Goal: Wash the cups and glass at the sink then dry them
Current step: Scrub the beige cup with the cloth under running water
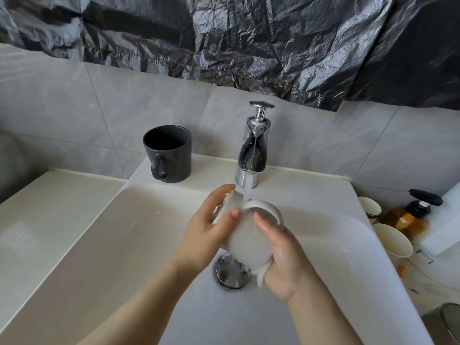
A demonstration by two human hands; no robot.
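A white mug [245, 239] lies tilted over the sink basin [139, 227], its handle up under the running stream from the chrome faucet [254, 148]. My left hand [209, 230] grips the mug's rim end, fingers curled over its edge. My right hand [281, 255] holds the mug's base end, thumb on its side, with a bit of white cloth [260, 275] pressed beneath. A dark grey mug [168, 154] stands upright on the sink's back ledge, left of the faucet.
The chrome drain [231, 272] sits below the mug. Right of the sink stand two pale paper cups [393, 239] and an amber pump bottle [413, 212]. A white counter [49, 210] lies to the left. Black plastic sheet covers the wall above.
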